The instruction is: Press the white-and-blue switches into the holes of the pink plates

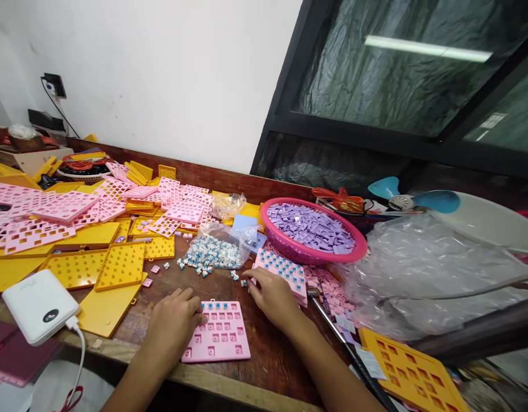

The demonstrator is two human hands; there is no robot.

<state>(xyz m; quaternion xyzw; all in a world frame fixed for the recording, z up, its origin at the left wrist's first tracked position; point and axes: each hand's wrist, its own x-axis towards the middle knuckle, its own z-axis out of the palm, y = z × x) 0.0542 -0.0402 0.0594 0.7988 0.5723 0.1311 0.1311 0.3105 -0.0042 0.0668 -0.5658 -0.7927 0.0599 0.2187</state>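
A pink keypad panel (225, 343) with square sockets lies at the table's front edge. Several blue-and-white key switches (214, 306) sit in its top row. My left hand (174, 320) is closed on the panel's left edge, fingers curled over its upper left part. To the panel's upper right, my right hand (272, 294) has thumb and forefinger pinched at a small blue key switch (243, 283). A loose switch (234, 275) lies just left of those fingertips. Behind, a heap of switches (212, 254) spills from a clear plastic bag (244, 234).
A stack of pink panels filled with blue switches (285, 269) stands beside my right hand. Behind it is a pink basket (270, 240) of purple pieces. Yellow panels (122, 266) and a white power bank (40, 306) lie left; a metal-ended rod (332, 320) lies right.
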